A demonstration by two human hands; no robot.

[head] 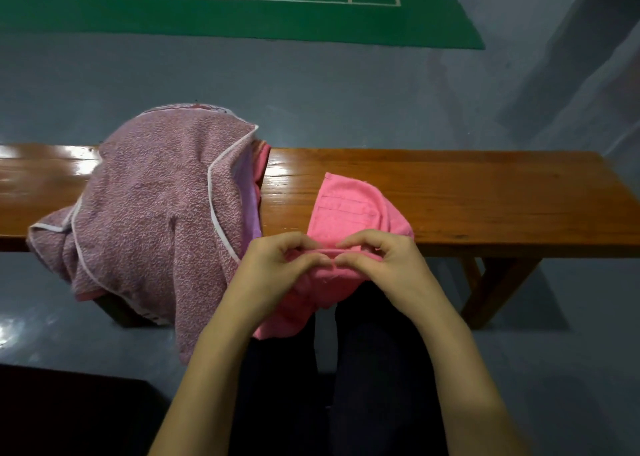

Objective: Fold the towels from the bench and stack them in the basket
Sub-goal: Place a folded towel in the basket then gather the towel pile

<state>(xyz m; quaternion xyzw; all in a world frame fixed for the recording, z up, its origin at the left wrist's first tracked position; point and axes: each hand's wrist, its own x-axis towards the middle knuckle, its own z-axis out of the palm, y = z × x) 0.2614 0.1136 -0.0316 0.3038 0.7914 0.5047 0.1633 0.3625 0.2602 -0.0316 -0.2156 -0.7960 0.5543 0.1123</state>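
Mauve towel heap (156, 206) blocks the bench's (485, 196) left; right half lies bare.

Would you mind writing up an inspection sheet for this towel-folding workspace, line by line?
Surface: glossy wooden bench, partly covered by towels.
Job's things: pink towel lies on the bench's near edge and hangs down in front; mauve speckled towel with white trim is heaped unfolded at the left, draping over the edge. No basket in view.
Clutter: nothing seen.
Grippers: left hand and right hand both pinch the pink towel's near fold, fingertips close together.
Cables: nothing seen.
Surroundings: grey floor; green court mat with white lines beyond the bench; the person's dark trousers below.
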